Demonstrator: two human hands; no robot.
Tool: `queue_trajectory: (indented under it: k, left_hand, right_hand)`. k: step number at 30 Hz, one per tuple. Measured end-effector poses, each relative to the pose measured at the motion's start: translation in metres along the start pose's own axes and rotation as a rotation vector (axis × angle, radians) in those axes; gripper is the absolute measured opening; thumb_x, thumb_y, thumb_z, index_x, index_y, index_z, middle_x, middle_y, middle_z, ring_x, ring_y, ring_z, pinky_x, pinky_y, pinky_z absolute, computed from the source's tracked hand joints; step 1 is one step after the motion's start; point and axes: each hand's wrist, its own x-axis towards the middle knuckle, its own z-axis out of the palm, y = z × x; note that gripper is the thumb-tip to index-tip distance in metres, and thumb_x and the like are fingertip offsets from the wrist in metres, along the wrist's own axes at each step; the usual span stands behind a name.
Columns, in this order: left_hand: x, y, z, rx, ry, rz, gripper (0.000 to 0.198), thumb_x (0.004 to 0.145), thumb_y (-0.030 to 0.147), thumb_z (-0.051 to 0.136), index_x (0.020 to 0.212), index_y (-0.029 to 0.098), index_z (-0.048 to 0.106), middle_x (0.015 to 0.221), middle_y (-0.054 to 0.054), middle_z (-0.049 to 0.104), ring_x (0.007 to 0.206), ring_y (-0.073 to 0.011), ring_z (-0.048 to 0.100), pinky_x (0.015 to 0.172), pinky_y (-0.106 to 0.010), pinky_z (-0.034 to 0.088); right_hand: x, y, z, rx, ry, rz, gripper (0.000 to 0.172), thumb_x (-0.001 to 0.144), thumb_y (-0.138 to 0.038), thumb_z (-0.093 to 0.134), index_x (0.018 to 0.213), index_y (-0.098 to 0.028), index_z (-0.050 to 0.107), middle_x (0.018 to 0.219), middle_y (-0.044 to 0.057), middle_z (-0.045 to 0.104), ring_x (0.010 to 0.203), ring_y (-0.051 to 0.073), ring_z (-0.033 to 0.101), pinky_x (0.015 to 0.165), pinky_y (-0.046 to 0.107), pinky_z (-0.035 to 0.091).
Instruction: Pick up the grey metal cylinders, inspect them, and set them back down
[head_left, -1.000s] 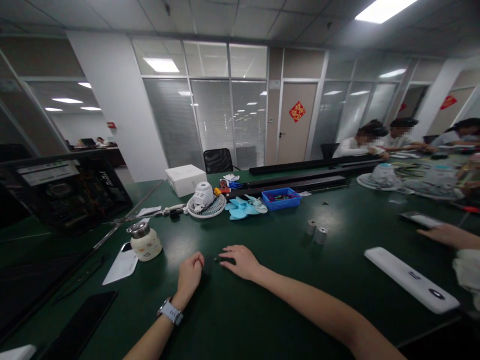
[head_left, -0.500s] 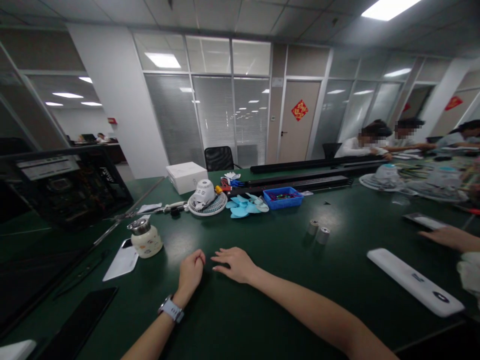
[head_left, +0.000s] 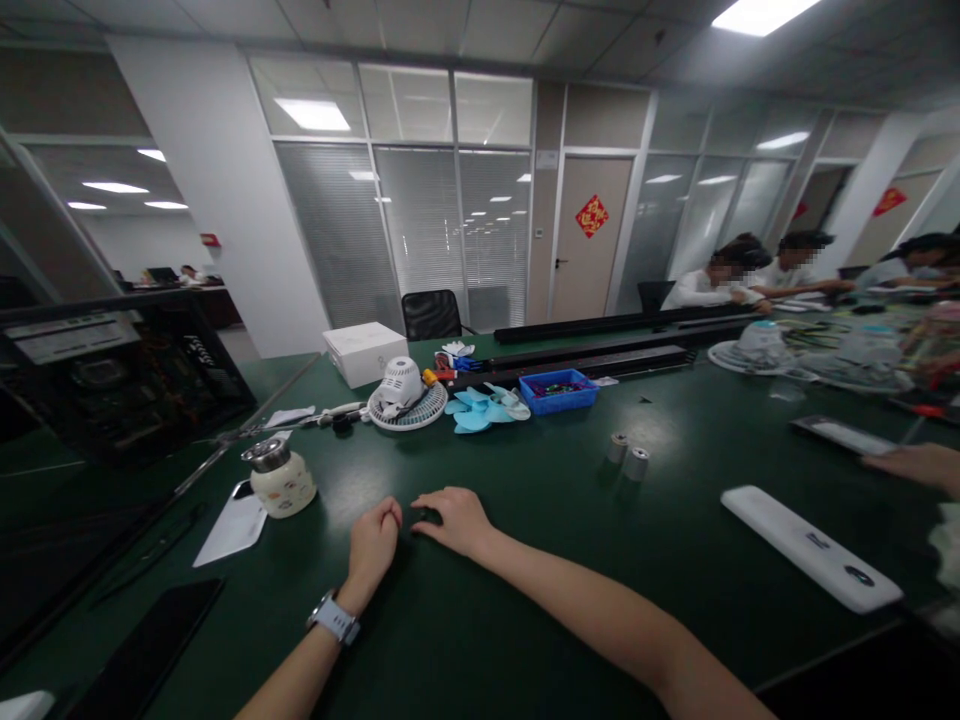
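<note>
My left hand (head_left: 375,542), with a grey watch (head_left: 334,617) on its wrist, rests curled in a loose fist on the green table (head_left: 480,630). What it holds, if anything, is hidden. Just to its right lies my right hand (head_left: 456,520), palm down, its fingers bent and the thumb apart from them. A dark gap shows between that thumb and forefinger, where I make out no object clearly. Left of both hands stands a cream jar with a metal lid (head_left: 282,480), beside a white card-like sheet (head_left: 231,530).
Farther back are a white box (head_left: 364,352), a fan part with a round grille (head_left: 409,408), blue fan blades (head_left: 477,408) and a blue tray (head_left: 561,397). Two small metal cylinders (head_left: 627,456) stand right of centre. A long white device (head_left: 810,550) lies near another person's hand (head_left: 919,466).
My right hand's fingers have bent more and the thumb and forefinger have drawn nearer each other. My left hand stays curled. The whole view has shifted slightly.
</note>
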Motion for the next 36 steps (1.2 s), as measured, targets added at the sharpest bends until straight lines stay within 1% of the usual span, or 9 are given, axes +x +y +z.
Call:
queue_trajectory:
  k: [3,8,15,18,20,25,28,32,36]
  left_hand:
    - [0.000,0.002,-0.001,0.007,0.000,-0.005,0.021,0.071,0.019,0.034,0.056,0.021,0.048,0.048,0.002,0.048,0.052,-0.0156,0.047,0.054,-0.024,0.031]
    - [-0.001,-0.001,-0.001,0.018,-0.008,0.003,0.021,0.072,0.020,0.034,0.057,0.021,0.049,0.048,0.002,0.048,0.052,-0.0158,0.048,0.054,-0.024,0.031]
    - [-0.001,-0.001,-0.003,0.041,-0.019,0.009,0.022,0.073,0.022,0.034,0.058,0.021,0.050,0.048,0.002,0.049,0.052,-0.0161,0.049,0.054,-0.024,0.031]
    - [-0.001,0.001,-0.004,0.051,-0.037,0.001,0.022,0.072,0.021,0.033,0.058,0.021,0.050,0.048,0.002,0.050,0.052,-0.0163,0.050,0.054,-0.024,0.032]
    - [-0.001,0.000,-0.004,0.054,-0.039,-0.002,0.021,0.072,0.021,0.033,0.058,0.021,0.050,0.048,0.002,0.050,0.052,-0.0165,0.051,0.054,-0.024,0.033]
    - [0.002,-0.004,-0.002,0.065,-0.040,-0.003,0.021,0.073,0.022,0.034,0.060,0.022,0.051,0.048,0.002,0.051,0.052,-0.0168,0.051,0.054,-0.024,0.033]
    - [0.003,-0.005,-0.002,0.062,-0.044,-0.020,0.021,0.072,0.022,0.035,0.059,0.022,0.051,0.049,0.002,0.052,0.052,-0.0167,0.052,0.054,-0.024,0.033]
    - [0.002,-0.003,-0.003,0.054,-0.037,-0.008,0.022,0.072,0.022,0.035,0.057,0.021,0.051,0.048,0.002,0.051,0.052,-0.0163,0.051,0.054,-0.024,0.033]
    - [0.001,-0.001,-0.003,0.069,-0.031,-0.025,0.022,0.072,0.022,0.034,0.057,0.021,0.050,0.047,0.002,0.050,0.051,-0.0161,0.051,0.054,-0.024,0.033]
  right_hand:
    - [0.008,0.000,0.007,-0.067,-0.060,-0.045,0.025,0.087,-0.041,0.058,0.106,-0.032,0.071,0.108,-0.003,0.072,0.091,0.018,0.063,0.085,0.031,0.046]
    - [0.011,0.001,0.010,-0.077,-0.085,-0.036,0.023,0.090,-0.037,0.055,0.104,-0.032,0.073,0.101,-0.004,0.074,0.089,0.016,0.063,0.082,0.028,0.047]
    - [-0.002,0.002,-0.010,0.085,-0.107,-0.002,0.027,0.089,-0.017,0.055,0.105,-0.030,0.073,0.103,-0.004,0.073,0.097,0.013,0.066,0.089,0.024,0.048]
    - [-0.021,0.014,-0.041,0.204,-0.053,0.053,0.025,0.088,-0.016,0.055,0.100,-0.028,0.074,0.103,-0.003,0.073,0.098,0.012,0.067,0.090,0.025,0.049]
    - [-0.038,0.030,-0.077,0.254,0.040,0.081,0.023,0.087,-0.018,0.055,0.097,-0.026,0.074,0.105,-0.002,0.073,0.098,0.013,0.067,0.091,0.029,0.050]
    - [-0.096,0.097,-0.198,0.046,0.560,0.229,0.017,0.084,-0.031,0.059,0.091,-0.023,0.072,0.100,0.004,0.072,0.093,0.018,0.068,0.090,0.036,0.051]
    - [-0.131,0.142,-0.248,-0.123,0.745,0.371,0.021,0.081,-0.036,0.062,0.090,-0.019,0.067,0.093,0.007,0.072,0.081,0.019,0.069,0.081,0.036,0.053]
    - [-0.155,0.178,-0.257,-0.149,0.590,0.489,0.016,0.077,-0.032,0.063,0.086,-0.019,0.061,0.083,0.004,0.071,0.075,0.019,0.070,0.072,0.032,0.053]
    - [-0.152,0.182,-0.241,-0.119,0.380,0.487,0.010,0.075,-0.022,0.060,0.086,-0.021,0.060,0.082,0.001,0.071,0.075,0.017,0.070,0.070,0.029,0.053]
